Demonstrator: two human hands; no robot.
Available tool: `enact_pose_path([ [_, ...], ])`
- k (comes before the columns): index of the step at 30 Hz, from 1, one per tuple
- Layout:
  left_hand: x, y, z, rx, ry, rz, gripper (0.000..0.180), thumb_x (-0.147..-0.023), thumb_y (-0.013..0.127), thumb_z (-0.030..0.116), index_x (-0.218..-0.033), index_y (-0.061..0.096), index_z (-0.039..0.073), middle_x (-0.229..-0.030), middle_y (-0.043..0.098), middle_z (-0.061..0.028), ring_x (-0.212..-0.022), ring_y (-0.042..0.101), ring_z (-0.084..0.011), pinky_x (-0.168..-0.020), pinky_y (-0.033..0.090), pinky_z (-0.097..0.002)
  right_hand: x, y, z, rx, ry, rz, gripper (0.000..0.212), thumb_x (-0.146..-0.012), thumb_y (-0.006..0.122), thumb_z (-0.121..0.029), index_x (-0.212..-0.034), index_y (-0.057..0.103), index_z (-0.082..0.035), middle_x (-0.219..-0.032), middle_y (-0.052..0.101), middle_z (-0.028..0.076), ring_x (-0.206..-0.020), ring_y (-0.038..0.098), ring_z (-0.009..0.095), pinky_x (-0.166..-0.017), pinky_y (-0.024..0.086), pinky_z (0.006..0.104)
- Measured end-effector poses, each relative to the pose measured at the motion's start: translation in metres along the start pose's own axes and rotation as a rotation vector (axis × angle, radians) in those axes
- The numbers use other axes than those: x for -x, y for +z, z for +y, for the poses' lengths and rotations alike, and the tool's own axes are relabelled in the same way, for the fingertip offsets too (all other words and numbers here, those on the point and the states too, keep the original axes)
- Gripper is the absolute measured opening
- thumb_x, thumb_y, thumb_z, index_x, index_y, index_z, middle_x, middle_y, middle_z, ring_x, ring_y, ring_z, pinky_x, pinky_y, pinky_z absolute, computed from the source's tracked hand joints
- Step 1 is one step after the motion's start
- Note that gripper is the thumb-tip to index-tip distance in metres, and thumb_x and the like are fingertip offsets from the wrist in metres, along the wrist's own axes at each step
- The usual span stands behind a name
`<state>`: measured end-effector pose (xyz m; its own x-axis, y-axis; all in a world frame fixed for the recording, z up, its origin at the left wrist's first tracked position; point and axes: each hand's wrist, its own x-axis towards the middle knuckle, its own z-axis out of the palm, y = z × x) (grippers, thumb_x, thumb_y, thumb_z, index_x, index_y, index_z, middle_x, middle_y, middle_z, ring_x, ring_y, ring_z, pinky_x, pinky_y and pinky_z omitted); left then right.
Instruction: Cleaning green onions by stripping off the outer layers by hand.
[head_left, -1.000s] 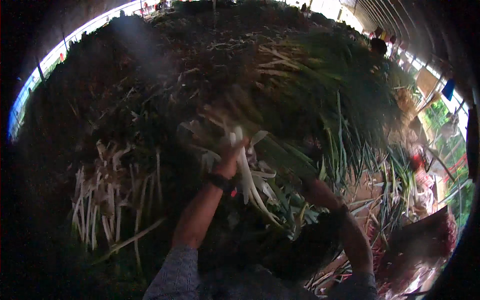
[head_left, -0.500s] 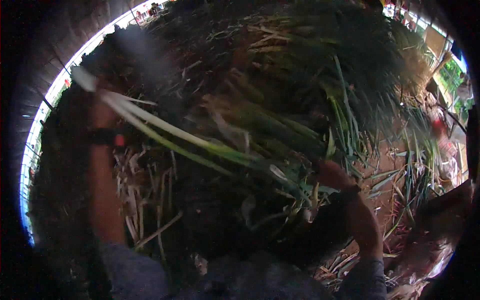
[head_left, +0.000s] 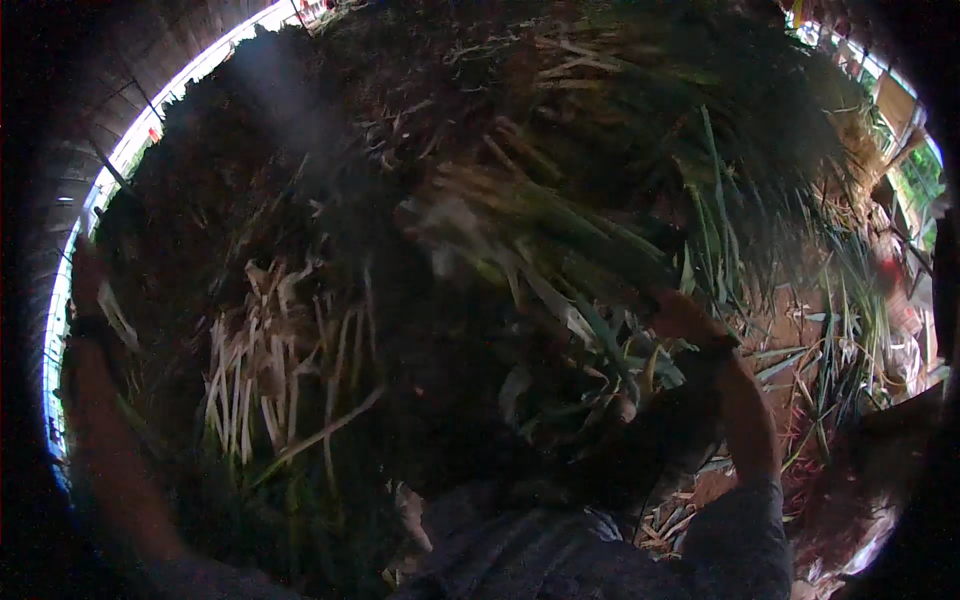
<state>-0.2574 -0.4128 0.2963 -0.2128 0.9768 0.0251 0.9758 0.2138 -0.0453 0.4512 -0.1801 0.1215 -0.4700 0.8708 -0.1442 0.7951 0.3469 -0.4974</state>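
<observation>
My left hand (head_left: 88,285) is out at the far left edge, dark and blurred. A pale green onion stalk (head_left: 118,315) slants down from its fingers, which seem closed on it. My right hand (head_left: 685,318) is right of the middle, at the edge of a heap of green onions (head_left: 560,225). Shadow and leaves hide its fingertips. Just left of and below it lie loose, peeled-looking leaves (head_left: 610,350). Left of the middle, a bunch of white onion stalks (head_left: 250,385) lies with its pale ends toward the far side.
A large dark pile of green onions (head_left: 700,60) fills the far side. Brown ground (head_left: 795,310) with scattered leaves shows at the right. Dry trimmings (head_left: 670,525) lie near my right forearm. Pale plastic wrapping (head_left: 870,540) is at the lower right.
My left hand has swung left and nearer to me, carrying the long stalk away from the middle. My right hand has shifted slightly up and right, staying by the leaves.
</observation>
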Motion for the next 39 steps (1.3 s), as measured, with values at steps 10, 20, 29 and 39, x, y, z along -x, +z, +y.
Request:
enact_pose_path([
  [10, -0.217, 0.105, 0.247, 0.38, 0.618, -0.059, 0.084, -0.078, 0.08, 0.052, -0.14, 0.047, 0.005, -0.132, 0.055, -0.0225, -0.117, 0.058, -0.0368, -0.1, 0.046, -0.0472, 0.019, 0.027, 0.05, -0.28, -0.002, -0.066, 0.054, -0.088, 0.067, -0.027, -0.138, 0.052, -0.01, -0.118, 0.066, 0.02, -0.105, 0.065, 0.033, -0.089, 0.052, 0.0456],
  [20, -0.232, 0.207, 0.426, 0.2, 0.814, -0.281, 0.099, -0.08, 0.079, 0.026, -0.159, 0.019, 0.018, -0.156, 0.03, -0.0251, -0.134, 0.041, -0.0499, -0.111, 0.036, -0.056, 0.037, 0.014, 0.037, 0.033, 0.13, -0.085, 0.039, -0.084, 0.067, -0.03, -0.115, 0.062, -0.007, -0.099, 0.067, 0.022, -0.093, 0.067, 0.042, -0.076, 0.052, 0.0516],
  [29, -0.296, 0.276, 0.388, 0.137, 0.771, 0.07, 0.07, -0.081, 0.066, 0.01, -0.147, 0.043, 0.011, -0.148, 0.044, -0.0234, -0.124, 0.054, -0.0414, -0.101, 0.045, -0.0523, -0.019, 0.023, 0.01, -0.11, 0.09, 0.021, 0.04, -0.085, 0.066, -0.025, -0.121, 0.059, -0.009, -0.094, 0.068, 0.021, -0.086, 0.067, 0.042, -0.071, 0.053, 0.0509],
  [39, -0.372, 0.191, 0.245, 0.018, 0.824, -0.042, 0.055, -0.079, 0.075, 0.025, -0.13, 0.06, 0.007, -0.122, 0.064, -0.0176, -0.111, 0.062, -0.0349, -0.098, 0.048, -0.051, 0.003, 0.014, 0.013, -0.245, 0.007, 0.126, 0.046, -0.082, 0.069, -0.023, -0.125, 0.058, -0.009, -0.097, 0.068, 0.023, -0.091, 0.066, 0.044, -0.074, 0.052, 0.051],
])
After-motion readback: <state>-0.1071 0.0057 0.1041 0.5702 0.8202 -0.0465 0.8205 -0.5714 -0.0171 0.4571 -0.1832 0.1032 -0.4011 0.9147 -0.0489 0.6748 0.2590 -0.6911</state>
